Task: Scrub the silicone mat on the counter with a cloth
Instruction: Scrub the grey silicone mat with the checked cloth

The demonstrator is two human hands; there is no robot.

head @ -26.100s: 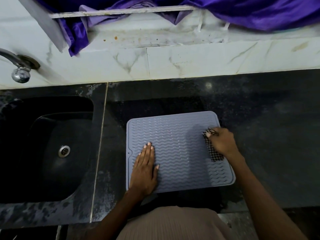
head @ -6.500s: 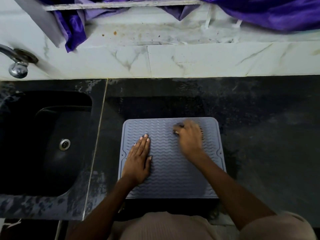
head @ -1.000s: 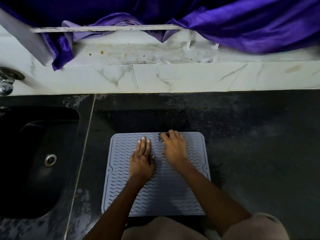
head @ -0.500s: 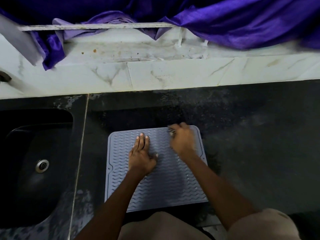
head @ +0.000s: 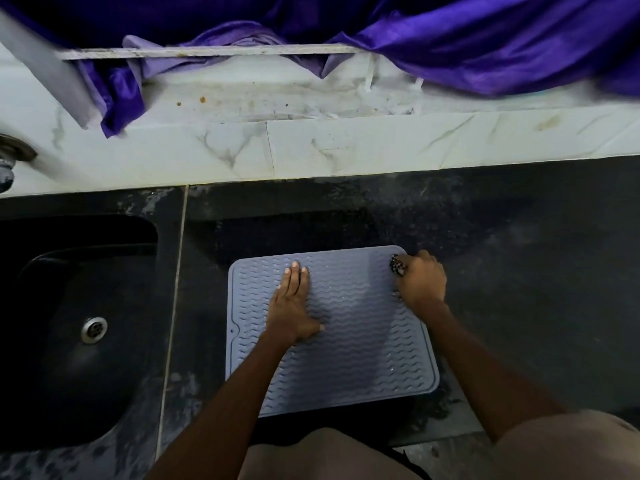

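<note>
the grey silicone mat (head: 349, 327), ribbed in little waves, lies flat on the dark stone counter (head: 519, 271) just right of the black sink (head: 76, 323), its near edge close to the counter's front. the left hand (head: 292, 308) rests palm down on the mat's left half, fingers straight and together, thumb spread out to the side. the right hand (head: 420, 284) sits at the mat's far right corner, fingers curled round a bunched checked cloth (head: 397, 265), of which only a dark, speckled bit peeks out by the knuckles, pressed to the mat's edge. behind the counter runs a stained pale marble ledge (head: 346, 147), with purple fabric (head: 502, 39) draped above it.
</note>
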